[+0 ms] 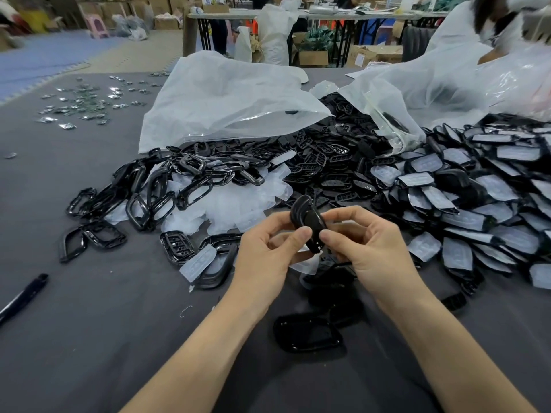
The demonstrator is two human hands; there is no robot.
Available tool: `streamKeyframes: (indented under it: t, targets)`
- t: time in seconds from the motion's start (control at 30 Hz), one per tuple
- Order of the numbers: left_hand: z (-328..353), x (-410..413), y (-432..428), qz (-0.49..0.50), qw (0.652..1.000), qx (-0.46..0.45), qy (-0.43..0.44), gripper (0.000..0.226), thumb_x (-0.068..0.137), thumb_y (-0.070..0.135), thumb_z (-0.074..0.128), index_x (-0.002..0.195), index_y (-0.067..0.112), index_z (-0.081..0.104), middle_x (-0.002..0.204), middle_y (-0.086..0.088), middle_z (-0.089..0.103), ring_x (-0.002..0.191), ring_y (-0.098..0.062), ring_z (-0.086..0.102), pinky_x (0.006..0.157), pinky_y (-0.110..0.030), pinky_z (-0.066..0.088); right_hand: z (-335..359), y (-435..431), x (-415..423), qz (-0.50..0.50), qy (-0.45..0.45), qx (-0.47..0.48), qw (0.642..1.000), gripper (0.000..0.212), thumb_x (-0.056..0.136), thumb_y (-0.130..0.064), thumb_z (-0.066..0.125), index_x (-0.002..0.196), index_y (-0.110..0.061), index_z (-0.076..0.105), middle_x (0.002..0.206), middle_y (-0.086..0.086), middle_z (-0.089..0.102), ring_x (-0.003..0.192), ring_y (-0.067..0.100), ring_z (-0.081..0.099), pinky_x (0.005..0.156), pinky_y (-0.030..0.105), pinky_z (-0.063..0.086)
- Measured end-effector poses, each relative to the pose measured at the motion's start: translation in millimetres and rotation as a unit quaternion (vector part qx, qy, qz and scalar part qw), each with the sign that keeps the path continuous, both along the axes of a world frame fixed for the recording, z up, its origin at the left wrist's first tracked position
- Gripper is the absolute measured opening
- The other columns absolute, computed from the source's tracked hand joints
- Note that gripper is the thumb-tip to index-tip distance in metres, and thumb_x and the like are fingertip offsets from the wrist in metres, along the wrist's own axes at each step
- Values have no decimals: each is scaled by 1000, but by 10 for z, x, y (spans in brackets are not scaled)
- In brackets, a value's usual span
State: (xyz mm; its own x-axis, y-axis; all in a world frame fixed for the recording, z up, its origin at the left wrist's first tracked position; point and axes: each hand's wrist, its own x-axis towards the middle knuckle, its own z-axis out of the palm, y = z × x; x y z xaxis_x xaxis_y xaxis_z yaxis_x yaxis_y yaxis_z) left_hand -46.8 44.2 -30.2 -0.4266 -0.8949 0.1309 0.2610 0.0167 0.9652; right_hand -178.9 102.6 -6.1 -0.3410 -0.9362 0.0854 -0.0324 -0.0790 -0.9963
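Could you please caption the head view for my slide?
Left hand and right hand grip a black shell above heaped parts.

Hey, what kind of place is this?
Likely a small assembly or packing workshop: heaps of black plastic frames spill from a plastic bag onto the grey table, the left hand and right hand hold one black shell, and cardboard boxes stand behind.

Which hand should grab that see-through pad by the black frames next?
Probably the left. The see-through pad lies just left of the left hand. The right hand is farther away and could hold the black shell alone. Both pinch it now.
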Motion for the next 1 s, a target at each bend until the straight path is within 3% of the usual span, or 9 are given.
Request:
streamKeyframes:
  t: [0.13,0.3,0.53,0.77,1.0]
  targets:
    - [-28,10,-26,-6,999,18,28,14,78,16,68,92,13,68,82,3,74,77,-9,70,67,-22,56,-6,-26,14,-9,-17,-9,1000,23,80,4,69,79,-19,70,73,2,72,65,8,62,60,16,51]
    - [-33,22,-56,-15,999,29,35,16,74,22,68,88,16,69,83,2,74,78,-11,70,69,-22,56,-31,-34,9,-3,-2,-10,1000,16,82,1,68,81,-14,71,69,-1,70,61,7,62,62,17,52]
    - [-23,9,-33,4,999,32,27,10,86,4,63,92,10,68,85,0,75,79,-11,70,71,-20,55,-74,-57,22,-8,45,-17,999,21,85,3,64,79,-16,68,60,-6,66,53,4,59,56,15,48]
    - [-29,10,-35,35,999,25,-11,17,84,5,67,87,20,73,86,-3,76,83,-15,71,85,-30,56,-90,-56,45,-29,104,-23,994,25,83,3,67,82,-22,69,73,-6,71,67,4,64,68,18,52]
    - [-21,2,-35,34,998,52,9,20,87,-2,63,92,14,72,88,-5,76,82,-17,72,75,-24,57,-81,-47,56,-30,117,-20,993,22,82,0,70,82,-22,70,75,-4,72,67,6,65,67,17,51]
